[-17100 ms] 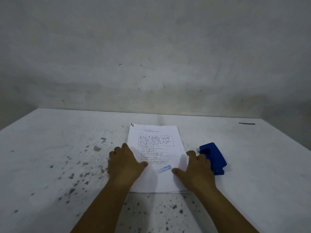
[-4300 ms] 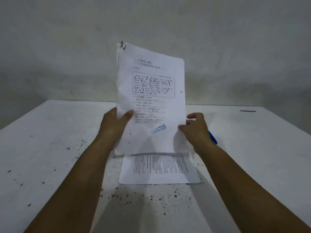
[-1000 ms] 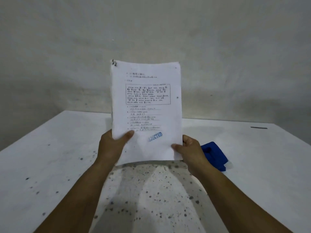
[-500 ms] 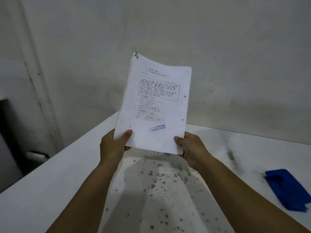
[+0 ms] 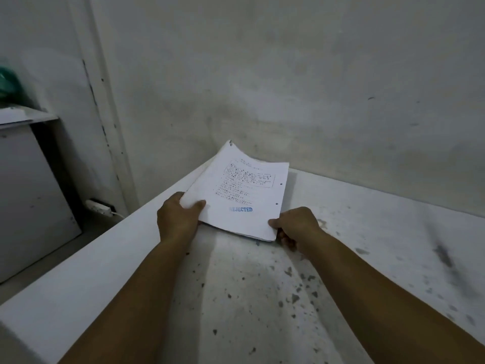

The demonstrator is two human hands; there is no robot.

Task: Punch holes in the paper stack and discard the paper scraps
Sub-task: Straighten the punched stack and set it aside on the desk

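White paper stack [image 5: 244, 195], already punched, is gripped at its near corners by the left hand [image 5: 177, 219] and the right hand [image 5: 296, 225], low over the surface [image 5: 262, 298]; setting down, then scrap disposal, is judged next.

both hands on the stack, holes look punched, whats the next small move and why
Probably lower the stack flat onto the table and let go. Two holes already show along its right edge, and the left hand and right hand hold its near corners low over the far left corner of the table, near edge almost down.
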